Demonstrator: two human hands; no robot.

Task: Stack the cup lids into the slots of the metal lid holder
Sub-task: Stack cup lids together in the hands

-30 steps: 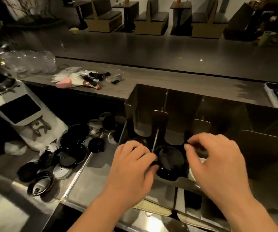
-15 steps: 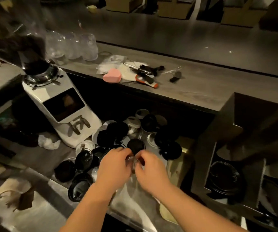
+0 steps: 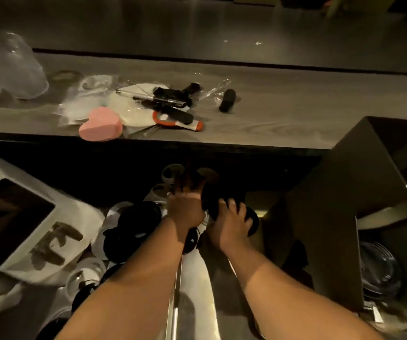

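Black lid (image 3: pixel 210 198) inside right grip (image 3: pixel 230 225)

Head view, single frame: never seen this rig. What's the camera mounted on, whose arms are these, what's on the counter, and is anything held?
There is no robot here. The camera sits on a person's head and looks forward and down, so the two bare arms at the bottom are the wearer's own. The right hand curls its fingers round black lids; I cannot tell how many. The left hand reaches into the loose lid pile. Its fingers are dark and blurred, so I cannot tell if it holds anything. On the right stands the metal lid holder, with clear lids in one slot. On the left is a white machine. The raised shelf behind carries a pink heart-shaped object.
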